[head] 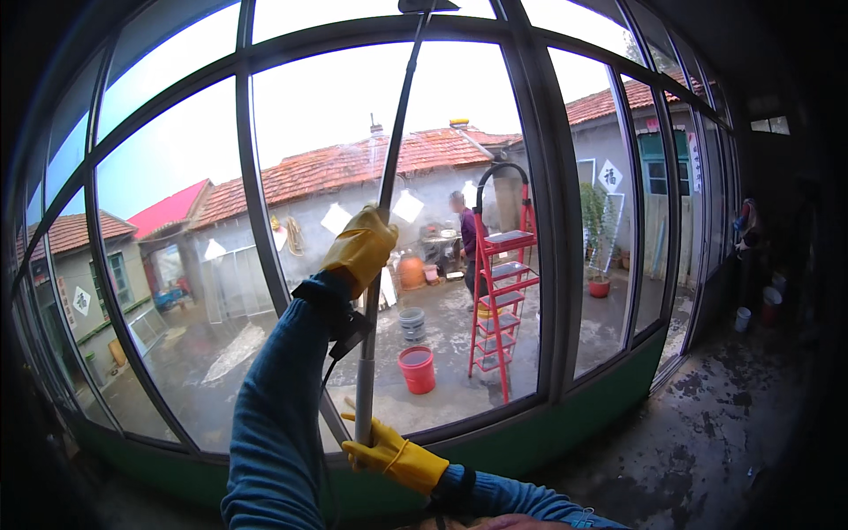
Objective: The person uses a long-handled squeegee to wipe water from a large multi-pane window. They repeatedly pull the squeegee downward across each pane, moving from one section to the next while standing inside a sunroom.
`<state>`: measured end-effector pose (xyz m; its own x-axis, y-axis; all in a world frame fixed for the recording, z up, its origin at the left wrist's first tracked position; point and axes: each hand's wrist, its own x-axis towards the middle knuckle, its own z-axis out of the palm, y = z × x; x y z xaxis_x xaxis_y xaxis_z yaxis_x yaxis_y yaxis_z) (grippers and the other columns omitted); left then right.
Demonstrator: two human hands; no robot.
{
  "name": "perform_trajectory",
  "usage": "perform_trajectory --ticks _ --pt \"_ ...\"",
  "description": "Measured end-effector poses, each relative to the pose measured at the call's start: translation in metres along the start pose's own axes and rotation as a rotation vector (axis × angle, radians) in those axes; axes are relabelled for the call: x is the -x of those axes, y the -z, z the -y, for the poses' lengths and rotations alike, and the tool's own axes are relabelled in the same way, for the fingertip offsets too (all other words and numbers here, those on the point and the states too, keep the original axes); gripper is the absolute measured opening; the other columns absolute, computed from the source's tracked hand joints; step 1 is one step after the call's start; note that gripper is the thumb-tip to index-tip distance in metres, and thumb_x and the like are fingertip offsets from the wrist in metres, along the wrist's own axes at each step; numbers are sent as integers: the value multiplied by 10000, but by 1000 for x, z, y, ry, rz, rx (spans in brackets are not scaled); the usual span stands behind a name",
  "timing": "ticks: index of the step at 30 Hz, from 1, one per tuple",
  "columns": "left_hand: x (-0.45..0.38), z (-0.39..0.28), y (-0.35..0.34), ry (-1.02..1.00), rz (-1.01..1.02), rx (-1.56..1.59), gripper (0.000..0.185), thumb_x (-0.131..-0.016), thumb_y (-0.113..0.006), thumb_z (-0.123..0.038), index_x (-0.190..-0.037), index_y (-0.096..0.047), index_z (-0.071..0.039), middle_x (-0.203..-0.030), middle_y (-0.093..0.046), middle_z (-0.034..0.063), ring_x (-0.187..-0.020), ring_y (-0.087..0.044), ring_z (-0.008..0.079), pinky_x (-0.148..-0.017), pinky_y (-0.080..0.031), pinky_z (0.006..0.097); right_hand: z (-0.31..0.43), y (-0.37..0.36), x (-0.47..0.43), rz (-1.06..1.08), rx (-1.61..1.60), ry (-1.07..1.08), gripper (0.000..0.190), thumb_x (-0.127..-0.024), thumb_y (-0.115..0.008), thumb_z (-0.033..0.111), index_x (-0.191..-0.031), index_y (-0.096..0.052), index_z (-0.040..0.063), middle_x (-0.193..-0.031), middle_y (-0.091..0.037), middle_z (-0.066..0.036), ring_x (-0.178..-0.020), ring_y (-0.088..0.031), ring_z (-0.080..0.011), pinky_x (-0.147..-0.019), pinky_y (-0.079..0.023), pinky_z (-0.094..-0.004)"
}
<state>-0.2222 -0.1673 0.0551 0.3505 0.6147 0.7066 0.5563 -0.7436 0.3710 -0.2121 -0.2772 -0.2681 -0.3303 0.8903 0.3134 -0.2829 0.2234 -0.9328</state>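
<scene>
A long telescopic pole [398,126] rises steeply in front of a large framed window [318,99]. My left hand [363,245], in a yellow rubber glove, grips the pole around its middle. Lower down, my right hand [397,457], also gloved in yellow, holds the pole's pale bottom section, with the thumb and fingers on either side. At the pole's top, a dark tool head [427,6] is partly cut off by the picture's upper edge; whether it touches the glass I cannot tell. A dark device with a cable [350,334] shows beside my left forearm.
Dark window frames [553,199] stand above a green low wall [596,411]. Through the glass appear a red stepladder [487,291], a red bucket [417,370], a grey bucket [412,324] and a person [472,238]. Farther right, another person [750,222] stands near buckets [742,319] on the wet-looking floor [709,424].
</scene>
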Motion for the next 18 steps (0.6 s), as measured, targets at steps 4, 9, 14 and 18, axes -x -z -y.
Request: perform_trajectory --ticks 4,9,14,18 --pt "31 29 41 -26 -67 -25 375 -1068 -612 -323 -1127 -683 41 -861 -737 220 -774 -749 333 -746 -593 441 -12 -27 6 50 61 -31 767 -1035 -786 184 -1679 -376 108 -824 -672 -72 -688 -672 -177 -644 -566 -320" --pt "53 69 64 79 -205 116 433 -1032 -707 -310 -1225 -657 74 -863 -728 198 -661 -730 264 -587 -583 413 -7 -34 26 166 184 -100 746 -1071 -750 296 -1684 -375 97 -953 -676 -69 -839 -678 -158 -766 -576 -304" --pt "67 100 54 110 -271 296 458 -1002 -779 -298 -1301 -655 26 -896 -729 155 -652 -693 227 -575 -565 380 -8 -29 45 187 233 -151 700 -1097 -699 394 -1662 -412 97 -1127 -677 -129 -995 -669 -201 -881 -571 -347" --pt "85 114 31 102 -251 393 453 -1003 -795 -313 -1297 -656 3 -857 -706 117 -631 -661 199 -551 -539 355 -18 -25 59 144 331 -181 644 -1114 -672 366 -1643 -427 91 -1112 -680 -146 -976 -673 -241 -907 -569 -362"
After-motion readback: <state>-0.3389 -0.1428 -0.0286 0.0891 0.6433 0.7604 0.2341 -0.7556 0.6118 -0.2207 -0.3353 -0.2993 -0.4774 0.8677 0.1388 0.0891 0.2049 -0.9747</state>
